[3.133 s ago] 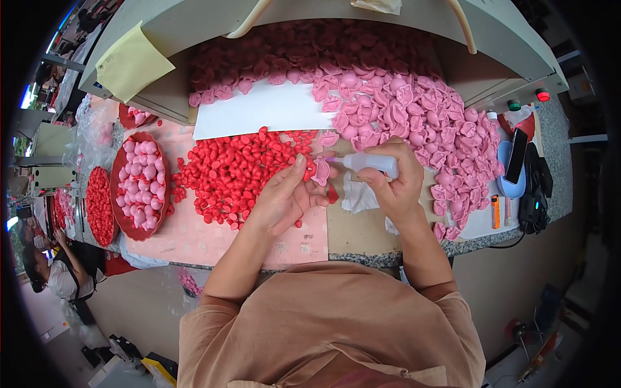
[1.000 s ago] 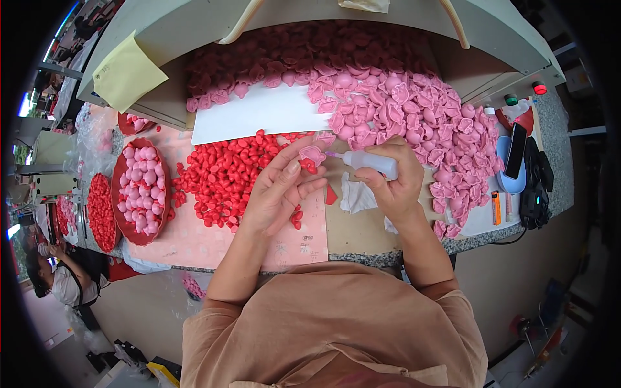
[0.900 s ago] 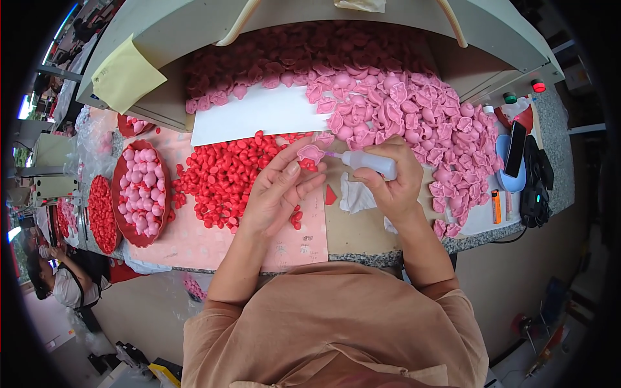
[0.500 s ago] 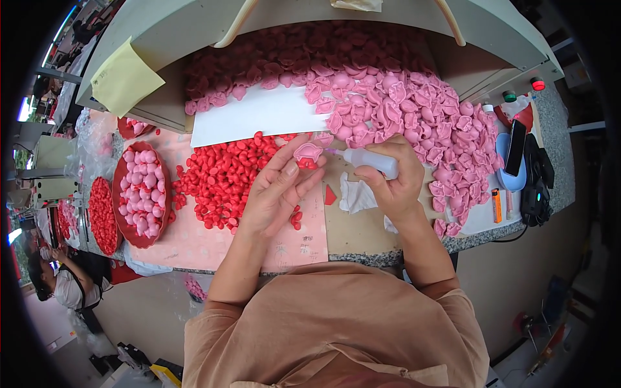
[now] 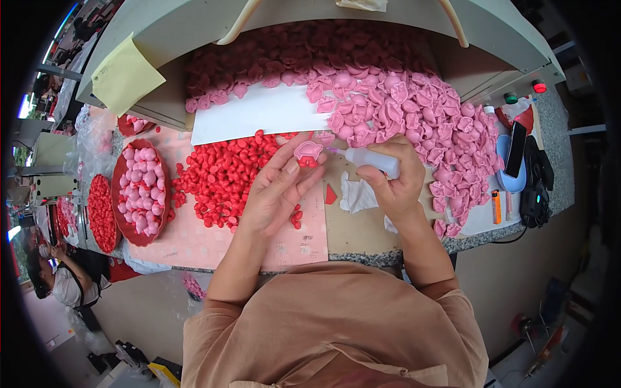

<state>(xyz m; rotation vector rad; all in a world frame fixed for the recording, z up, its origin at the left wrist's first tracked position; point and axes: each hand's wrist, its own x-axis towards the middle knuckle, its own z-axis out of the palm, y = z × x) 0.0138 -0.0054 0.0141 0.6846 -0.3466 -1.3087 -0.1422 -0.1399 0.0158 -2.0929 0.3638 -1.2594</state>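
Bottle (image 5: pixel 372 161), translucent, right hand (image 5: pixel 402 180) gripping | ruffled pink piece (image 5: pixel 308 150), left hand (image 5: pixel 275 189) holding

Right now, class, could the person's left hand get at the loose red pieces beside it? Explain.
Probably yes: the red pieces lie just beside the left hand, nothing visibly between, though it holds a pink-and-red piece.

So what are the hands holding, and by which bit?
The left hand pinches a pink piece near the red piece at its lower side. The right hand grips a squeeze bottle by its body, nozzle free.
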